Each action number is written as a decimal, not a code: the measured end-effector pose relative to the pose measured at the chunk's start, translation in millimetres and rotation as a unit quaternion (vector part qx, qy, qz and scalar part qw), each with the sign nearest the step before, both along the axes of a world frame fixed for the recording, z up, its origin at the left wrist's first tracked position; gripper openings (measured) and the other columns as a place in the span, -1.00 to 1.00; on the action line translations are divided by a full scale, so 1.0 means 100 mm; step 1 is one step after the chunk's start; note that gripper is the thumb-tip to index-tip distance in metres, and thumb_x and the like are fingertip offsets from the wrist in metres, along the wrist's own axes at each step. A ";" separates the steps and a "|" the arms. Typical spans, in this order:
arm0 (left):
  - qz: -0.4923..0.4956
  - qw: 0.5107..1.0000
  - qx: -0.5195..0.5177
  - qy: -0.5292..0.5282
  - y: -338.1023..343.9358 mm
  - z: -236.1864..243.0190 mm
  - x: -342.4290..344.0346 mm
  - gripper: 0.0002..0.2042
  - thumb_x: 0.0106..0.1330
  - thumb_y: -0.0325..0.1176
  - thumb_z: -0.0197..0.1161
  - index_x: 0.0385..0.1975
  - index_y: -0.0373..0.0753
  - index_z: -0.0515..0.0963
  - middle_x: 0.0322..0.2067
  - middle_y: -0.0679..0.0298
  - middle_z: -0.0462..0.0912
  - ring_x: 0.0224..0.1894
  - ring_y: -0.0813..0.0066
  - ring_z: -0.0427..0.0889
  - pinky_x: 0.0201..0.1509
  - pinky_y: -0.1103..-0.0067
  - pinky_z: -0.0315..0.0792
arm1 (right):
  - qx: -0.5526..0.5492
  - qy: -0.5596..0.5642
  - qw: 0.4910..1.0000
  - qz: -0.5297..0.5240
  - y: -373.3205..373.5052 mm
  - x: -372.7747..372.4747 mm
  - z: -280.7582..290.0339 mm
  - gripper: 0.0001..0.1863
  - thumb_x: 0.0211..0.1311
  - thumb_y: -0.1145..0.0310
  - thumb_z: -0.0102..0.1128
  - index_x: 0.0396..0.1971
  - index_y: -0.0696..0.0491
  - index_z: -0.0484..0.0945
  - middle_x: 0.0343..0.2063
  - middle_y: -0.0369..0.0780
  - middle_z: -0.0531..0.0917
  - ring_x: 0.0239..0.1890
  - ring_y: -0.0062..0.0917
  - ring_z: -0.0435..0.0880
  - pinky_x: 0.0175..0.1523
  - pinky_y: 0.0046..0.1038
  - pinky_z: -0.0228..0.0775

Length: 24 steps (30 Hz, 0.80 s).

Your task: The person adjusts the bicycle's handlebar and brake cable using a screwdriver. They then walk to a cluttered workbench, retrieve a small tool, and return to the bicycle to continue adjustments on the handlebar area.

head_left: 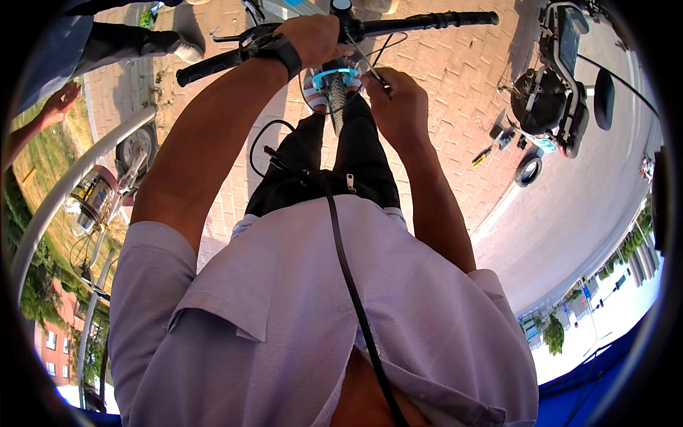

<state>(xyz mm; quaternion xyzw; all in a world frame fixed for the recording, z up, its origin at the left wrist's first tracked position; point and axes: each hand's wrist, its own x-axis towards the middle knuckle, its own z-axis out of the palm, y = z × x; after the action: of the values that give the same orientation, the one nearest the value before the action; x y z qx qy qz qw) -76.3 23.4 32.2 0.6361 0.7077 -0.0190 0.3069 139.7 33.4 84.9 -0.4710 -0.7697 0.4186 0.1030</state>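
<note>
A bicycle's black handlebar [427, 23] stretches across the top of the head view, with a grip at each end. Below it show the front tyre [336, 102] and a light-blue curved part [334, 77] around the wheel. My left hand [311, 39], with a dark band at its wrist, is closed over the bar beside the stem; its fingertips are partly hidden. In my closed right hand [398, 103] is a slim metal tool [364, 54], its shaft slanting up to the stem area. The tool's exact kind and its far tip are unclear.
A motorbike [544, 99] stands at the right; near it a small black tyre [528, 171] and a yellow-handled tool [482, 156] lie on the paving [455, 92]. Left are a metal rail [53, 206], another cycle [135, 153] and another person's hand [60, 104].
</note>
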 end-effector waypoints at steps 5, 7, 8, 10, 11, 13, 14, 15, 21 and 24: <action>0.006 1.000 -0.008 -0.001 -0.01 0.00 0.01 -0.45 0.29 0.14 0.29 -0.20 -0.36 0.54 -0.29 -0.05 0.71 -0.17 -0.03 0.71 -0.10 0.21 0.56 | 0.115 -0.145 0.981 0.066 -0.01 -0.10 0.22 -0.71 0.30 0.20 0.25 -0.41 0.15 0.62 -0.50 -0.06 0.65 -0.45 -0.12 0.67 -0.33 -0.18 0.48; 0.007 1.000 -0.008 -0.003 0.00 0.02 0.02 -0.45 0.29 0.14 0.30 -0.20 -0.37 0.55 -0.30 -0.04 0.71 -0.18 -0.03 0.72 -0.11 0.21 0.56 | -0.009 -0.146 0.989 0.034 -0.01 -0.08 0.15 -0.68 0.35 0.16 0.20 -0.41 0.14 0.60 -0.50 -0.10 0.65 -0.46 -0.17 0.67 -0.37 -0.21 0.48; 0.010 1.000 -0.010 -0.005 0.00 0.03 0.03 -0.45 0.29 0.14 0.30 -0.20 -0.37 0.55 -0.30 -0.04 0.71 -0.19 -0.03 0.72 -0.11 0.21 0.57 | -0.115 -0.115 0.987 -0.012 -0.02 -0.03 -0.01 -0.67 0.38 0.14 0.16 -0.40 0.13 0.60 -0.51 -0.14 0.66 -0.48 -0.22 0.67 -0.39 -0.24 0.48; 0.013 1.000 -0.011 -0.007 0.00 0.02 0.01 -0.45 0.29 0.13 0.30 -0.19 -0.37 0.55 -0.30 -0.03 0.71 -0.19 -0.03 0.72 -0.11 0.21 0.57 | -0.332 -0.011 0.937 -0.104 -0.04 -0.02 -0.11 -0.65 0.45 0.12 0.08 -0.35 0.11 0.59 -0.51 -0.20 0.66 -0.51 -0.32 0.65 -0.42 -0.31 0.47; 0.012 1.000 -0.010 -0.006 0.00 0.00 0.01 -0.45 0.28 0.13 0.31 -0.19 -0.37 0.55 -0.30 -0.04 0.71 -0.20 -0.04 0.72 -0.12 0.21 0.57 | -0.437 0.061 0.885 -0.148 -0.06 -0.02 -0.13 -0.65 0.48 0.12 0.04 -0.32 0.12 0.58 -0.51 -0.22 0.65 -0.52 -0.37 0.64 -0.43 -0.35 0.47; 0.010 1.000 -0.004 -0.003 0.00 0.00 0.01 -0.45 0.28 0.13 0.31 -0.19 -0.36 0.56 -0.31 -0.04 0.71 -0.20 -0.03 0.72 -0.12 0.21 0.57 | -0.619 0.202 0.724 -0.229 -0.09 -0.03 -0.15 -0.64 0.53 0.12 -0.05 -0.25 0.12 0.56 -0.51 -0.26 0.65 -0.55 -0.47 0.60 -0.46 -0.43 0.45; 0.009 1.000 0.001 -0.002 0.00 0.00 0.01 -0.45 0.28 0.13 0.31 -0.20 -0.36 0.56 -0.31 -0.04 0.71 -0.20 -0.03 0.72 -0.12 0.21 0.57 | -0.691 0.266 0.619 -0.262 -0.11 -0.03 -0.16 -0.63 0.56 0.12 -0.09 -0.22 0.12 0.55 -0.52 -0.28 0.64 -0.56 -0.53 0.59 -0.47 -0.47 0.44; 0.005 1.000 0.006 -0.002 0.00 0.00 0.02 -0.46 0.28 0.13 0.31 -0.20 -0.36 0.56 -0.31 -0.04 0.71 -0.20 -0.03 0.72 -0.12 0.21 0.57 | -0.746 0.327 0.501 -0.293 -0.13 -0.03 -0.16 -0.62 0.59 0.12 -0.14 -0.18 0.12 0.55 -0.52 -0.30 0.64 -0.57 -0.58 0.57 -0.48 -0.51 0.43; 0.021 0.999 -0.029 -0.015 0.02 -0.02 0.00 -0.44 0.28 0.14 0.31 -0.20 -0.37 0.55 -0.31 -0.05 0.71 -0.20 -0.04 0.72 -0.13 0.21 0.56 | -0.335 0.067 0.928 -0.148 -0.08 -0.22 0.27 -0.67 0.41 0.26 0.16 -0.08 0.26 0.54 -0.47 -0.13 0.70 -0.48 -0.42 0.69 -0.35 -0.35 0.52; 0.001 1.000 0.013 0.002 -0.03 -0.05 0.01 -0.45 0.29 0.14 0.30 -0.18 -0.36 0.54 -0.32 -0.07 0.70 -0.20 -0.05 0.71 -0.13 0.21 0.56 | -0.033 -0.029 0.999 -0.008 -0.14 -0.20 0.24 -0.59 0.33 0.35 0.23 0.06 0.32 0.50 -0.43 -0.11 0.72 -0.45 -0.38 0.70 -0.29 -0.29 0.54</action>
<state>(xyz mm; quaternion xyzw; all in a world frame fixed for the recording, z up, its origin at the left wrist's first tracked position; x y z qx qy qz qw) -75.3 20.5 27.0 0.6394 0.7091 -0.0111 0.2970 120.0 19.3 108.9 -0.4926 -0.7540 0.4292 0.0684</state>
